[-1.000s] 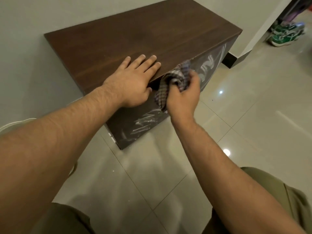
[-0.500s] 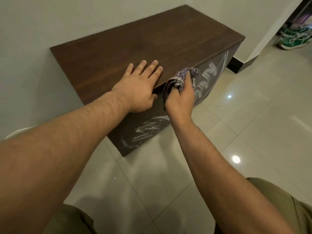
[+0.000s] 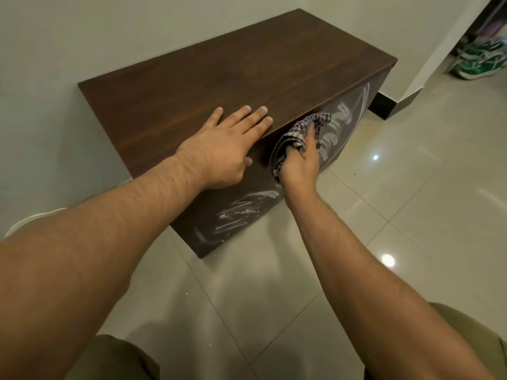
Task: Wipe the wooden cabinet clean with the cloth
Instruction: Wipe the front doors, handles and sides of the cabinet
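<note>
A low dark wooden cabinet (image 3: pixel 247 69) stands against the wall. White smears streak its front face, to the left and to the right of my right hand. My left hand (image 3: pixel 227 144) lies flat, fingers spread, on the top near the front edge. My right hand (image 3: pixel 300 160) grips a bunched checked cloth (image 3: pixel 300 130) and presses it against the upper part of the front face, just below the top's edge. The patch of front face between the two smeared areas looks dark.
Glossy pale floor tiles (image 3: pixel 411 229) surround the cabinet and reflect ceiling lights. A wall corner with a dark skirting (image 3: pixel 384 105) sits right of the cabinet. Green and white shoes (image 3: pixel 477 64) lie at the far right. My knees in olive shorts fill the bottom edge.
My right hand with the cloth has stayed on the front face just under the top edge, rubbing there with small shifts. My left hand stays flat on the top. The camera has shifted slightly.
</note>
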